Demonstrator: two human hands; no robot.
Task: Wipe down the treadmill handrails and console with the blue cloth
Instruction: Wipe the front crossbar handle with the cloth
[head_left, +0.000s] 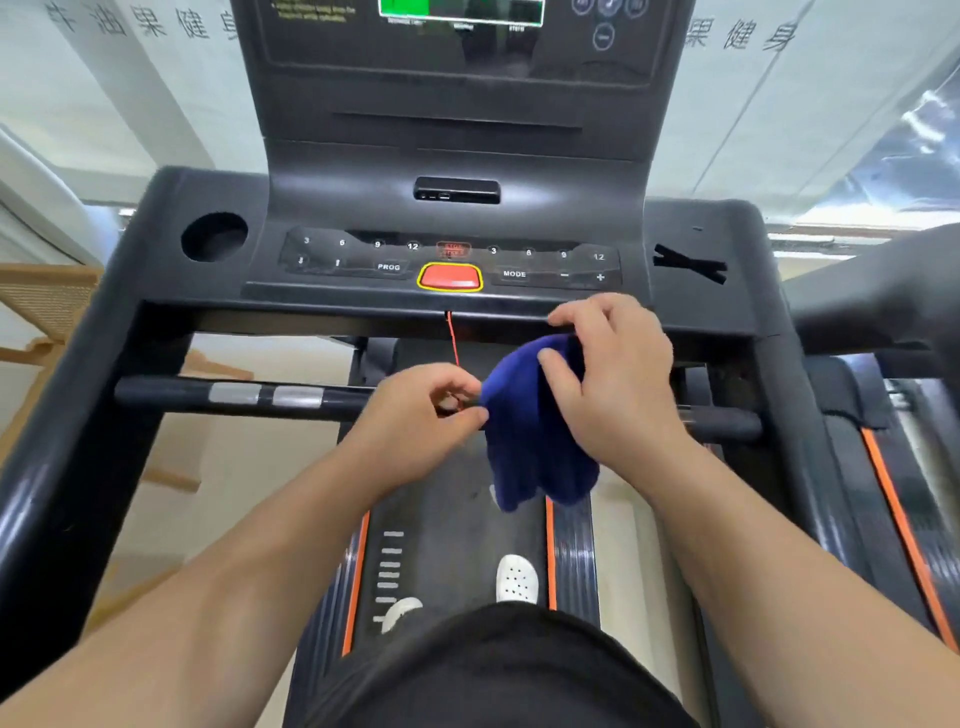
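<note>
A blue cloth (535, 431) hangs bunched over the black front handrail bar (249, 397) of the treadmill. My right hand (618, 374) grips the cloth's upper part from the right. My left hand (421, 415) pinches the cloth's left edge at the bar, beside the red safety cord (453, 338). Above the hands is the console (452, 260), with number keys and a red stop button (450, 276). The left side handrail (67, 441) runs down the left of the view. The bar's middle is hidden behind the cloth and hands.
A round cup holder (214, 236) sits left of the keys, and black tape in an X (688, 262) lies on the right tray. A display screen (460, 13) is at the top. My white shoes (516, 578) stand on the belt. Another treadmill (883, 312) stands at right.
</note>
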